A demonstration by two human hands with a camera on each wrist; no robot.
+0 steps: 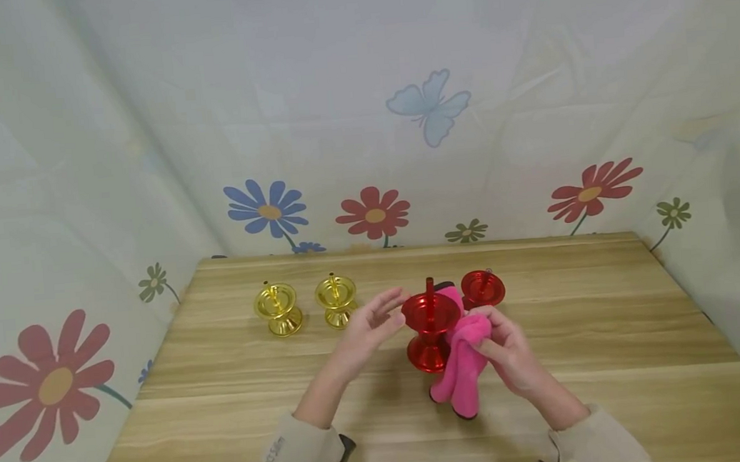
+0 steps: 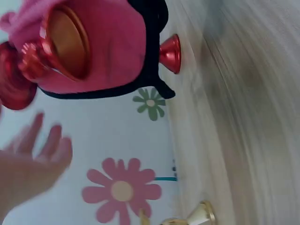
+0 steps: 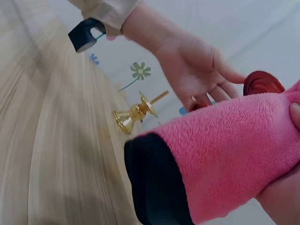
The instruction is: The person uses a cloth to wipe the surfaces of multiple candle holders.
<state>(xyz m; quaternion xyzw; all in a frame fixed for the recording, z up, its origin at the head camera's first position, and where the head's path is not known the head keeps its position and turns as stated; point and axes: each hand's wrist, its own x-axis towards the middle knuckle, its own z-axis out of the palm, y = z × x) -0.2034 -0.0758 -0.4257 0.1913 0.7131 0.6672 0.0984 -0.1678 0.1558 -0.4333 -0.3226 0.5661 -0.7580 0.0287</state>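
A shiny red candle holder with a central tube is up off the table, in front of me. Behind and beside it hangs a pink cloth with black edging, which my right hand grips with thumb and fingers. The cloth lies against the holder, hiding part of its right side. My left hand is at the holder's left, fingers loosely extended near the upper dish. In the left wrist view that hand shows apart from the holder, with nothing in its grasp.
Two gold candle holders stand on the wooden table at the back left. Another red candle holder stands behind the cloth, partly covered. A flower-printed curtain rises behind the table.
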